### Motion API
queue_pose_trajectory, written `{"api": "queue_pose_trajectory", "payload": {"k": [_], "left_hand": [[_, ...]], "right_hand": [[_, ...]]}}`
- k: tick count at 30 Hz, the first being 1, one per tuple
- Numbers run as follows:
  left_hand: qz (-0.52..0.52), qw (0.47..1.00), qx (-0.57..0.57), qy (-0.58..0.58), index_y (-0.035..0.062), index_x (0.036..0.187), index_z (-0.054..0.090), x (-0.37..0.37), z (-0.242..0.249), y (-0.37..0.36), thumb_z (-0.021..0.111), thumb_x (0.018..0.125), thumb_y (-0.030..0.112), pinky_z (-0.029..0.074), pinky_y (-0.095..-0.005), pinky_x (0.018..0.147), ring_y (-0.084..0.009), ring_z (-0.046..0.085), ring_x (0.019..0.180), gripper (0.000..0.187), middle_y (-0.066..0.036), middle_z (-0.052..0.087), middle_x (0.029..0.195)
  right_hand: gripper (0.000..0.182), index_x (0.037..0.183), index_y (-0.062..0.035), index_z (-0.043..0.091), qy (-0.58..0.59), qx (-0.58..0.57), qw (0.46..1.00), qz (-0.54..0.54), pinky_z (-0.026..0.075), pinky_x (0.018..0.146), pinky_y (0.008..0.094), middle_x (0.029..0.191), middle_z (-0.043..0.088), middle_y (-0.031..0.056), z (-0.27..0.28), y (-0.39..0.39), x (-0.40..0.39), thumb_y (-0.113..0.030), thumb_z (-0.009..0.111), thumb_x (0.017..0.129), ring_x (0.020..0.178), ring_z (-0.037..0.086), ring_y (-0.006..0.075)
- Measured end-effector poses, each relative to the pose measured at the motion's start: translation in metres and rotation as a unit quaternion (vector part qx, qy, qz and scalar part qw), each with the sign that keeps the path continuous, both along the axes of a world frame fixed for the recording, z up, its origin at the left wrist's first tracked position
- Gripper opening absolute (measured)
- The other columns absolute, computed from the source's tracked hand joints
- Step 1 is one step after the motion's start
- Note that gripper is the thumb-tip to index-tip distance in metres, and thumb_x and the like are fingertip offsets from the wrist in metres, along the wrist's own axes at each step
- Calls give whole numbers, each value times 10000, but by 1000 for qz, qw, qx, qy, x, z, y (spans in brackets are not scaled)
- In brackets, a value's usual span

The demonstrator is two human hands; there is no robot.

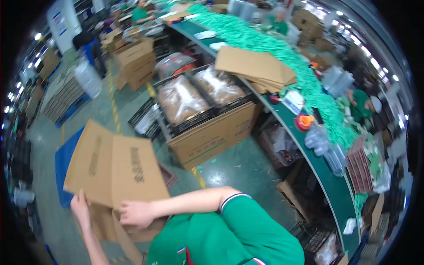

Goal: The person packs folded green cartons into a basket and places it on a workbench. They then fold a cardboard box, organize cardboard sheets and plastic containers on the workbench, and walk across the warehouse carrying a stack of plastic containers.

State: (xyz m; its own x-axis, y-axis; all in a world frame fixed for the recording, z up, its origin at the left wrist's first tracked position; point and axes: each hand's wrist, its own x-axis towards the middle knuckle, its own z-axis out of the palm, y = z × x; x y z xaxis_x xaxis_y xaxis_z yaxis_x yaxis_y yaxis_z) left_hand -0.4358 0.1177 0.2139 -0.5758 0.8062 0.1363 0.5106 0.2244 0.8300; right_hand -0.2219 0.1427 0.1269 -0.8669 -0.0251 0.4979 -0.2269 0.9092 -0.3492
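Note:
A brown cardboard box (128, 165) with dark printing on its panels stands partly unfolded in front of me, low and to the left. My left hand (80, 207) grips the box at its lower left edge, fingers closed around the cardboard. My right hand (136, 214) reaches across my body, its fingers curled onto the box near the central fold and a lower flap. The fingertips of the right hand are partly hidden. Part of the box's lower side is covered by my arm and shirt.
A blue pallet (66, 176) lies behind the box. Black crates of bagged goods (183, 99) rest on a large carton (216, 137). Flat cardboard sheets (251, 66) overhang the green conveyor table (316, 163), which carries heaped green pieces (265, 35) and a red-orange container (304, 122).

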Motion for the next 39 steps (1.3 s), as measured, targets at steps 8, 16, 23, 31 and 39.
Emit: {"api": "queue_pose_trajectory", "payload": {"k": [8, 16, 23, 31, 39], "left_hand": [[19, 1000, -9, 8, -43, 670, 582, 1, -22, 1, 541, 836, 203, 400, -235, 426, -90, 528, 444, 300, -73, 585, 547], [-19, 999, -36, 29, -19, 705, 592, 44, -8, 6, 525, 855, 172, 374, -197, 423, -62, 517, 457, 251, -61, 595, 578], [-128, 977, -77, -150, -27, 806, 582, 36, -23, -15, 502, 882, 210, 434, -223, 533, -102, 593, 607, 262, -76, 631, 724], [-126, 967, -161, -151, -11, 1105, 533, 17, 29, -129, 468, 884, 151, 414, -243, 814, -122, 553, 939, 282, -69, 613, 1019], [132, 991, 32, -7, 22, 1207, 472, -26, -22, -211, 433, 908, 239, 273, -310, 992, -188, 400, 1175, 371, -88, 477, 1234]], "right_hand": [[355, 963, -54, 457, 52, -42, 998, -7, 351, 827, 369, 983, 479, 113, 45, 20, -2, -185, 601, 666, 951, 463, 242], [241, 687, -117, 533, -6, 219, 976, -14, 345, 770, 302, 655, 539, -11, 18, 25, -25, -354, 570, 710, 797, 474, 179], [255, 624, -126, 528, 43, 106, 993, 6, 352, 741, 303, 578, 509, -1, -2, 26, -17, -347, 566, 747, 680, 480, 160], [269, 596, -118, 546, 83, -5, 996, -37, 347, 716, 313, 567, 438, 27, -5, 52, -9, -336, 615, 736, 648, 465, 183], [281, 609, -89, 588, 126, -63, 989, -49, 339, 720, 327, 600, 453, 46, 12, 72, -30, -344, 647, 710, 670, 435, 221]]}}
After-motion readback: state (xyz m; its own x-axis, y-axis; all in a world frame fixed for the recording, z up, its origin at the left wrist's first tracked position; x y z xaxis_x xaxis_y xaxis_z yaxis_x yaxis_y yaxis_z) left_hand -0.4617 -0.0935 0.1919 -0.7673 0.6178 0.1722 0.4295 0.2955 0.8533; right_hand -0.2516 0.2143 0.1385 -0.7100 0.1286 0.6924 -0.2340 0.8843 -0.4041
